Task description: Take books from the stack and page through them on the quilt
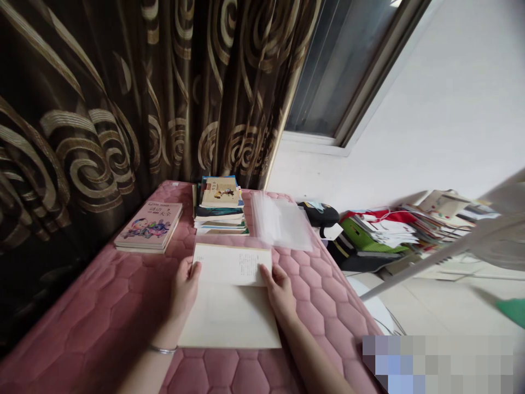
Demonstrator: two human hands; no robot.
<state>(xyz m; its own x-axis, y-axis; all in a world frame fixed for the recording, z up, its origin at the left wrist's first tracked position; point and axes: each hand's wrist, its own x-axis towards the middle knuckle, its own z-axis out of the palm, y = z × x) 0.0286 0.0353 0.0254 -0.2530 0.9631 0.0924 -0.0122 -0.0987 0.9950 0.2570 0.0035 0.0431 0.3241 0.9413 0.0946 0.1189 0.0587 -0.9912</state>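
Note:
An open book (232, 317) with pale pages lies on the pink mattress, its far page carrying some small print near the right. My left hand (185, 284) grips the left edge of that far page part, thumb on top. On the opposite edge, my right hand (279, 287) pinches it the same way, thumb over the paper. The fingers under the book are hidden. Past the book sits a stack of books (221, 213) with a beige cover on top. A pink-covered book (150, 225) rests to the left on another book.
Clear plastic sheets (281, 221) lie right of the stack. The quilted mattress (123, 306) ends at the right, where a black case (319, 213), a green bag (365, 238) and piled papers stand. A pale slanting pole (418, 257) crosses the right side. A patterned curtain (102, 137) hangs at left.

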